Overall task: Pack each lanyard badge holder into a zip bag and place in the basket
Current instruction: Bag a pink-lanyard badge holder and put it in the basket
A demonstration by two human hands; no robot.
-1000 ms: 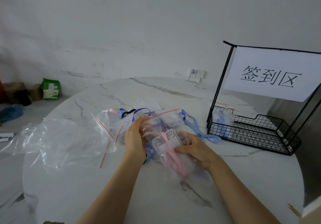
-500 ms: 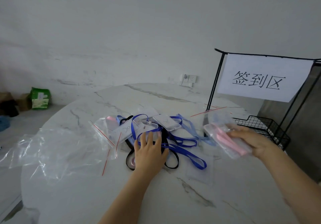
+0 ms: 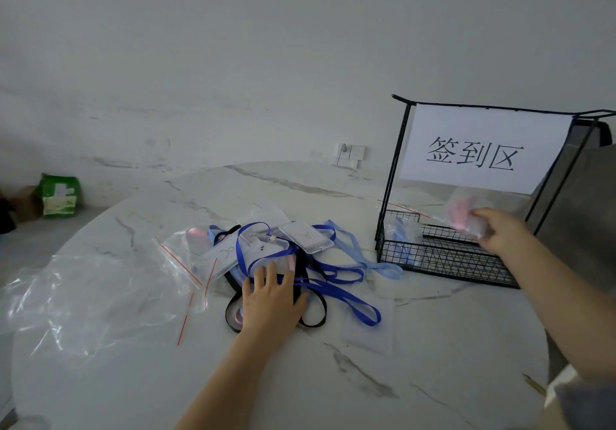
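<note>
My right hand (image 3: pixel 500 231) grips a zip bag with a pink lanyard badge holder (image 3: pixel 461 214) inside, held over the black wire basket (image 3: pixel 443 259). Another packed bag with a light blue lanyard (image 3: pixel 401 234) lies in the basket's left end. My left hand (image 3: pixel 270 298) rests flat, fingers spread, on a heap of badge holders with blue and black lanyards (image 3: pixel 300 263) in the middle of the marble table (image 3: pixel 333 379). A clear badge holder (image 3: pixel 305 238) lies on top of the heap.
Empty zip bags with red seals (image 3: pixel 186 259) and a large crumpled plastic bag (image 3: pixel 83 299) lie to the left. A flat empty bag (image 3: pixel 368 329) sits right of the heap. A paper sign (image 3: pixel 476 153) hangs on the basket's tall frame. A green package (image 3: pixel 58 194) stands on the floor.
My right hand carried the bagged pink badge holder from the table centre rightward to above the basket. My left hand let go of the bag and settled flat on the lanyard heap.
</note>
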